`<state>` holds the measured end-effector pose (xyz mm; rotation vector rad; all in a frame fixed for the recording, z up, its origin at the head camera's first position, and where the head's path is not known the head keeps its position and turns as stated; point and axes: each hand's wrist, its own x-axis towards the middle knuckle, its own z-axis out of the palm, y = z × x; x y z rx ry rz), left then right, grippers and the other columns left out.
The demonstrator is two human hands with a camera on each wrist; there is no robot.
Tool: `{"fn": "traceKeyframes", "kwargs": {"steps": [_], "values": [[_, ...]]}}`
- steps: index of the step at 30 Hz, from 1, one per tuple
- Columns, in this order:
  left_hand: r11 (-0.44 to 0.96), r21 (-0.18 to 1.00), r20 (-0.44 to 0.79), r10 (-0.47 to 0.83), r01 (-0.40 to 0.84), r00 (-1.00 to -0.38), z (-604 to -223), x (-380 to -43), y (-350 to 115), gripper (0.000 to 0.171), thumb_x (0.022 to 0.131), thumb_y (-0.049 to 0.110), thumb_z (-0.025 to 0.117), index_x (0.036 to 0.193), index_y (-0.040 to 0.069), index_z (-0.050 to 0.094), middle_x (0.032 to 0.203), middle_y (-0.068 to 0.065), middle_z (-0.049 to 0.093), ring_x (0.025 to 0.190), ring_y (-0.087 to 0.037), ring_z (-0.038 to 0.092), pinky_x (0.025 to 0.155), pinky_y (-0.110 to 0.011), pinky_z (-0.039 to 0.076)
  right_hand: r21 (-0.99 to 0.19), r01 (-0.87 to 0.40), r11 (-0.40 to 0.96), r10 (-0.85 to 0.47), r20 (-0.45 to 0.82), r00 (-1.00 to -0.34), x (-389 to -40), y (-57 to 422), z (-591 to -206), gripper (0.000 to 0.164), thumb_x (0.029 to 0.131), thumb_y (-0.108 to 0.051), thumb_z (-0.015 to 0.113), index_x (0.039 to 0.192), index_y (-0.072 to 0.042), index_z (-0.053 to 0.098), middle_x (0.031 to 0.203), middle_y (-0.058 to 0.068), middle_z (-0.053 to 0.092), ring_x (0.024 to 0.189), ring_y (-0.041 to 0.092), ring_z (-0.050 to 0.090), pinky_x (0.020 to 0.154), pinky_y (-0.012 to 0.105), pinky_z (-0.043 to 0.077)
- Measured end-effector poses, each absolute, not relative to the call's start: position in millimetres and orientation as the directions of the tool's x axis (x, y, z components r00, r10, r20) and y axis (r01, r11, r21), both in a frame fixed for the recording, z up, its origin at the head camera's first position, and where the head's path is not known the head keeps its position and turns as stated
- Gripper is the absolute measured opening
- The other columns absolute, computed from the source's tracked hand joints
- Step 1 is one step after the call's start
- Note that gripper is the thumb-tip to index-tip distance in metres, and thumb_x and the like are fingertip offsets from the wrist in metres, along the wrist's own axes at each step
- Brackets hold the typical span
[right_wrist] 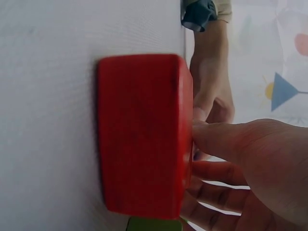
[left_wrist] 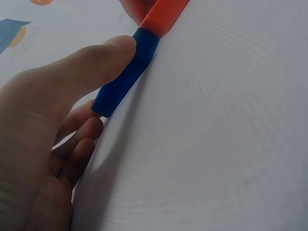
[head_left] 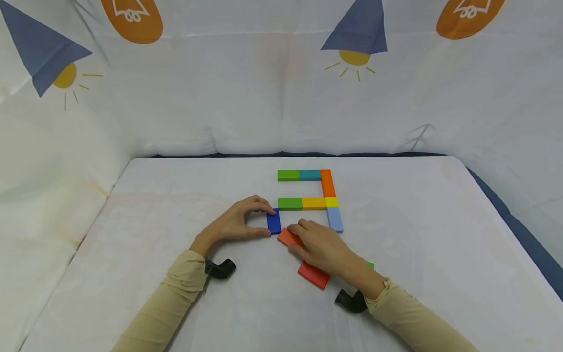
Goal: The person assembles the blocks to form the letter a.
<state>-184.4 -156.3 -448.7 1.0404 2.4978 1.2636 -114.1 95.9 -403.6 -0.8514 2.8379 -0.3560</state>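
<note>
My left hand (head_left: 237, 220) pinches a dark blue block (head_left: 274, 222) by its ends, thumb at the near end and fingertips at the far one. In the left wrist view, the blue block (left_wrist: 127, 72) meets an orange-red block (left_wrist: 166, 17) end to end. My right hand (head_left: 321, 244) grips that orange-red block (head_left: 288, 237), which lies slanted on the table and is partly hidden under the fingers. Below the right palm lies a red block (head_left: 314, 275); in the right wrist view this red block (right_wrist: 139, 139) stands large before the right hand (right_wrist: 240, 163).
Flat blocks form a shape beyond the hands: green (head_left: 288, 175), teal (head_left: 310, 175), orange (head_left: 327, 183), another green (head_left: 290, 204), amber (head_left: 313, 204), yellow (head_left: 332, 202) and light blue (head_left: 335, 220). A green block (head_left: 371, 264) peeks out behind the right wrist. White printed cloth hangs behind the white table (head_left: 176, 186).
</note>
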Motion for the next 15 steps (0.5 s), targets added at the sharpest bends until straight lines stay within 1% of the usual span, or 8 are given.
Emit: {"fn": "traceKeyframes", "kwargs": {"steps": [7,15], "values": [[0.392,0.761,0.170,0.648,0.517,-0.742,-448.6,-184.7,-156.0,0.043,0.076,0.042,0.077,0.115,0.032,0.063,0.119,0.014,0.055,0.116,-0.007,0.049,0.104,-0.041,0.041,-0.283,-0.527,0.802,-0.565,-0.069,-0.822,-113.3,95.6,-403.1,0.048,0.088,-0.042,0.063,0.127,-0.015,0.056,0.109,0.000,0.060,0.086,0.009,0.053,0.072,0.023,0.049],[0.398,0.756,0.168,0.648,0.519,-0.742,-448.7,-184.1,-156.5,0.042,0.077,0.042,0.076,0.115,0.032,0.063,0.119,0.014,0.055,0.115,-0.007,0.049,0.103,-0.041,0.041,-0.294,-0.516,0.805,-0.557,-0.075,-0.827,-111.6,93.7,-403.8,0.047,0.089,-0.042,0.062,0.126,-0.014,0.056,0.105,-0.001,0.060,0.080,0.009,0.051,0.067,0.022,0.046]]}}
